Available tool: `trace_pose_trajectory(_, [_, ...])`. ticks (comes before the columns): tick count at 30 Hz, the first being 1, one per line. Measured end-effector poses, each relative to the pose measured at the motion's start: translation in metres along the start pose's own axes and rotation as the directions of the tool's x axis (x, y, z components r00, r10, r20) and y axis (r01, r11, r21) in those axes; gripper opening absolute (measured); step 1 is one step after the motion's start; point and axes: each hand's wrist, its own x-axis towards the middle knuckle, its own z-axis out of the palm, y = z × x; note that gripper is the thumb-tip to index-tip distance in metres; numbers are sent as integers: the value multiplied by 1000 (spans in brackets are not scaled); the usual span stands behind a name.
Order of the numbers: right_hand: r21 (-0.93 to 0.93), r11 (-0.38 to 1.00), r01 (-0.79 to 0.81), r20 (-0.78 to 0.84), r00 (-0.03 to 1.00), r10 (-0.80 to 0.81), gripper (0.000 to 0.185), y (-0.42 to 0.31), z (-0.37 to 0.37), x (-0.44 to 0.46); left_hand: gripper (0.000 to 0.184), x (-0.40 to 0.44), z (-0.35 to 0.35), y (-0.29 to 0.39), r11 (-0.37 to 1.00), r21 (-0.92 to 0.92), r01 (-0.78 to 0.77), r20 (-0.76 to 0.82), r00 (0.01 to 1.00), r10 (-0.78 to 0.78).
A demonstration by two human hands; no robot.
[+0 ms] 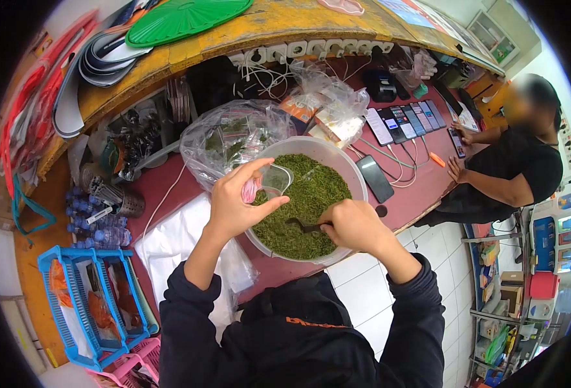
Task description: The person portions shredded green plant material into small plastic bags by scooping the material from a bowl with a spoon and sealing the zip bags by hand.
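Note:
A round translucent tub [361, 182] holds a mass of finely shredded green herb [318, 184]. Over the tub's left side, my left hand [228, 197] grips a small clear plastic bag [276, 177] between thumb and fingers, its mouth spread. Something pink [251, 190] shows inside that grip; I cannot make out what it is. My right hand [353, 226] is closed around the handle of a dark spoon [303, 226], whose head rests in the herb. Behind the tub, a large clear bag [198, 139] contains several small packets of green herb [237, 139].
White plastic sheets [179, 233] lie left of the tub. Several phones [407, 123] with cables and a black phone [375, 178] are to the right. A co-worker [515, 149] holds a phone at the table's right. A blue basket [82, 304] stands lower left, near water bottles [98, 223].

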Motion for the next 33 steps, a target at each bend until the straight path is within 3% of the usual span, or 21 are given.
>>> trace_pose_trajectory(4, [204, 973, -108, -18, 993, 114, 13, 24, -8, -3, 64, 1, -3, -2, 998, -35, 54, 5, 999, -54])
trace_pose_trajectory(6, [416, 898, -144, -17, 986, 166, 15, 33, -14, -8, 62, 1, -1, -6, 996, -52, 67, -11, 998, -68])
trace_pose_trajectory(8, [457, 880, -127, -35, 986, 160, 14, 34, -22, -15, 60, 3, 0, -7, 995, -71, 76, -26, 997, -78])
trace_pose_trajectory(10, [463, 879, -111, -154, 967, 204, 14, 29, -33, -19, 59, 3, 0, -4, 984, 94, 148, 69, 985, -155])
trace_pose_trajectory(12, [410, 902, -136, -207, 949, 237, 13, 17, -47, -24, 59, 1, 9, -6, 988, 118, 99, 100, 989, -111])
trace_pose_trajectory(13, [321, 937, -136, -324, 914, 243, 13, 10, -53, -25, 59, 1, 15, -5, 989, 139, 48, 133, 989, -67])
trace_pose_trajectory(14, [229, 962, -146, -437, 868, 235, 12, 5, -55, -26, 59, 1, 19, -5, 989, 139, 48, 133, 989, -67])
trace_pose_trajectory(16, [150, 973, -178, -476, 849, 229, 12, -2, -50, -25, 60, 4, 26, 3, 991, 93, 97, 168, 980, -111])
trace_pose_trajectory(18, [-109, 990, -89, -687, 727, -10, 13, -6, -40, -22, 60, 6, 31, 8, 991, 97, 96, 151, 982, -110])
trace_pose_trajectory(19, [-111, 990, -87, -686, 728, -13, 13, -8, -37, -21, 60, 7, 34, 9, 994, 89, 67, 113, 991, -77])
trace_pose_trajectory(21, [-341, 932, -122, -696, 699, -164, 14, -12, -31, -20, 60, 8, 35, 10, 996, 84, 38, 74, 996, -45])
trace_pose_trajectory(23, [-362, 923, -129, -715, 674, -186, 15, -13, -26, -20, 58, 9, 34, 13, 988, 62, 143, 121, 981, -150])
trace_pose_trajectory(25, [-381, 914, -136, -732, 648, -209, 16, -13, -27, -20, 58, 9, 32, 14, 984, 94, 153, 96, 982, -162])
trace_pose_trajectory(28, [-327, 928, -181, -794, 585, -166, 18, -9, -42, -28, 59, 4, 31, 12, 975, 180, 128, -5, 992, -129])
trace_pose_trajectory(30, [-215, 952, -220, -689, 724, 11, 19, -6, -52, -35, 60, 0, 34, 13, 968, 234, 89, -73, 995, -74])
trace_pose_trajectory(31, [10, 996, -89, -591, 803, 78, 21, -10, -54, -24, 62, -3, 41, 19, 953, 282, 113, -115, 990, -83])
trace_pose_trajectory(33, [177, 978, 114, -560, 828, 5, 21, -16, -29, 9, 64, -8, 49, 25, 935, 329, 133, -159, 984, -84])
